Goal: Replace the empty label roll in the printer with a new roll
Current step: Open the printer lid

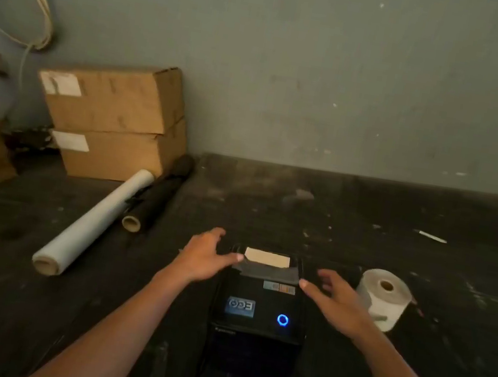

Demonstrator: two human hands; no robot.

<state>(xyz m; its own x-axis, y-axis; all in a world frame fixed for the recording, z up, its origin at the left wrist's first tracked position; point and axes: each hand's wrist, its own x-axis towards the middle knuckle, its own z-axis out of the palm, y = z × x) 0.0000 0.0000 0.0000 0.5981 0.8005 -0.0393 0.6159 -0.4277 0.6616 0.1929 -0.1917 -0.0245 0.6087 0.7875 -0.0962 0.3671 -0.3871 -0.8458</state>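
We are spreading both empty hands, left hand [202,257] and right hand [341,302], wide astride the printer [258,313], probably to open its lid; the new roll [384,296] is waiting beside it on the desk [365,226].

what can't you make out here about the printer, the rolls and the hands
Head view, the only one:
- Inside of the black label printer: its closed lid hides whether an empty roll remains.
- Small grey logo sticker: blurred, unreadable.
- White label roll: near side hidden behind the right hand.
- Left hand: whether its fingertips touch the printer is unclear.
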